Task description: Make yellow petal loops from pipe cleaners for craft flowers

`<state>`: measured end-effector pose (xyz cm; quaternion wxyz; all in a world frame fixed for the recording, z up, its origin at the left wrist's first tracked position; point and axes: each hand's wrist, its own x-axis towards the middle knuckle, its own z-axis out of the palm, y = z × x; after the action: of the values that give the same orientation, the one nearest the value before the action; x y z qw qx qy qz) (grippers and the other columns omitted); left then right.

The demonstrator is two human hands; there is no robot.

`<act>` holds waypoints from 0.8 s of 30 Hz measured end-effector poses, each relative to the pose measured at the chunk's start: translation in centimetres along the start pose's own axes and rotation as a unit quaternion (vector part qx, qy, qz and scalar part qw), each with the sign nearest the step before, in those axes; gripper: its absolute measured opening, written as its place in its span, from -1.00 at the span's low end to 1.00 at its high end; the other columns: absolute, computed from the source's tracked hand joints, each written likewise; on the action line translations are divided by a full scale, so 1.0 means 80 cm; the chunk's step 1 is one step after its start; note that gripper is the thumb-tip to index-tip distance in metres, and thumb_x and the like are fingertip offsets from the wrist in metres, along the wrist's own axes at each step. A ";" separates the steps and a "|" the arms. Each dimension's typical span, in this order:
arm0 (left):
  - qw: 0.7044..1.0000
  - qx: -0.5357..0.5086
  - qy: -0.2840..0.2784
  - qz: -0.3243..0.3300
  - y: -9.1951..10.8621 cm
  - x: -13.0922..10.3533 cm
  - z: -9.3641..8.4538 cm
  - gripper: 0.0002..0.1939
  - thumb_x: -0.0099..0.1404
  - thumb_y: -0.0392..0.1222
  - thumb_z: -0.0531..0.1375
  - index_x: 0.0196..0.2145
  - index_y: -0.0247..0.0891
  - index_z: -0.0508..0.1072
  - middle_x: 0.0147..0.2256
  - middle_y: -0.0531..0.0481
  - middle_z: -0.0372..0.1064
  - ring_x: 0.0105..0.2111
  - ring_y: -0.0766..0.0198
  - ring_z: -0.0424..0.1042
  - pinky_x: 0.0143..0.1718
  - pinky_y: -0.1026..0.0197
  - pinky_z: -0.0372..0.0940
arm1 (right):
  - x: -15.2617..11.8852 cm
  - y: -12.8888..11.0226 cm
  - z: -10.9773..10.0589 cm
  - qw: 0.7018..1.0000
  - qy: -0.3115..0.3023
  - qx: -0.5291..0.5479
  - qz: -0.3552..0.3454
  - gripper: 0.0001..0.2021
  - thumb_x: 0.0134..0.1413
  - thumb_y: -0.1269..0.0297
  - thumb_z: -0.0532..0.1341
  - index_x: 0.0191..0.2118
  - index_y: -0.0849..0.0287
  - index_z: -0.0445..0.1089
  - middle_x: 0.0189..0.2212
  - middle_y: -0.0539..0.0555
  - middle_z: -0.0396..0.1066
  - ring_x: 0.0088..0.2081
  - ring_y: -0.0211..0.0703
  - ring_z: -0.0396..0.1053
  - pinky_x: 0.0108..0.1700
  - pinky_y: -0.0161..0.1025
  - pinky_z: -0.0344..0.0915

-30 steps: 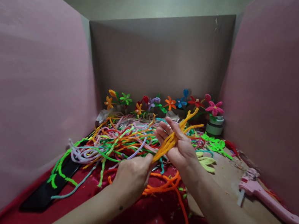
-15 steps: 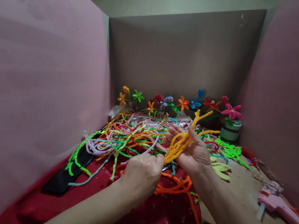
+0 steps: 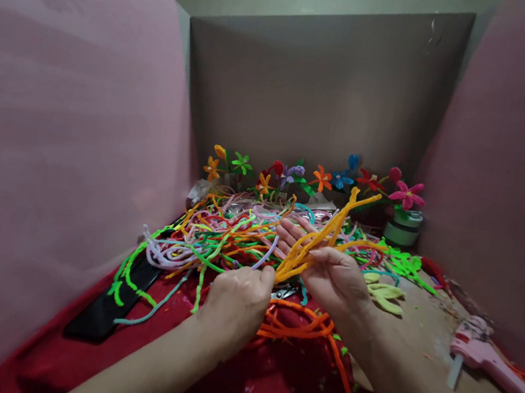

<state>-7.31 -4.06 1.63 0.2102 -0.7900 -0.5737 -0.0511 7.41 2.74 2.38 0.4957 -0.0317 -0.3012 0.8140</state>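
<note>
A bundle of yellow-orange pipe cleaners (image 3: 318,240) runs slantwise between my hands, its loose ends fanning up and to the right. My left hand (image 3: 239,297) is closed in a fist around the lower end. Palm up, my right hand (image 3: 333,273) has its fingers stretched out, with the strands lying across it near the thumb. Below the hands, orange-red pipe cleaners (image 3: 300,328) lie looped on the red cloth (image 3: 279,389). Scissors (image 3: 283,293) show partly between the hands. Behind is a tangled heap of many-coloured pipe cleaners (image 3: 225,237).
Pipe-cleaner flowers (image 3: 321,178) line the back, one above a green pot (image 3: 402,228). A pink glue gun (image 3: 483,354) rests on a board (image 3: 429,348) at right. A black flat object (image 3: 94,316) lies at left. Pink panels (image 3: 77,123) stand on both sides.
The yellow-orange strands are straighter and more drawn out across my right palm. Both hands have shifted slightly left, and more of the scissors shows.
</note>
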 end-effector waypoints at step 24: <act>0.986 -0.118 -0.097 0.062 0.001 -0.016 0.000 -0.84 0.18 -0.33 0.00 -0.24 -0.28 0.25 -0.53 -0.03 0.40 -0.56 0.16 0.42 -0.57 0.21 0.29 | -0.005 -0.022 -0.008 0.986 0.163 -0.039 -0.015 -0.68 0.25 0.34 -0.09 -0.44 0.30 0.30 -0.76 -0.18 -0.19 -0.74 -0.45 -0.28 -0.75 -0.43 -0.28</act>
<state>-7.68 -5.23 1.19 0.0619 -0.8444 -0.5313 -0.0287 9.22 3.30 2.64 0.5484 -0.1786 -0.2482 0.7783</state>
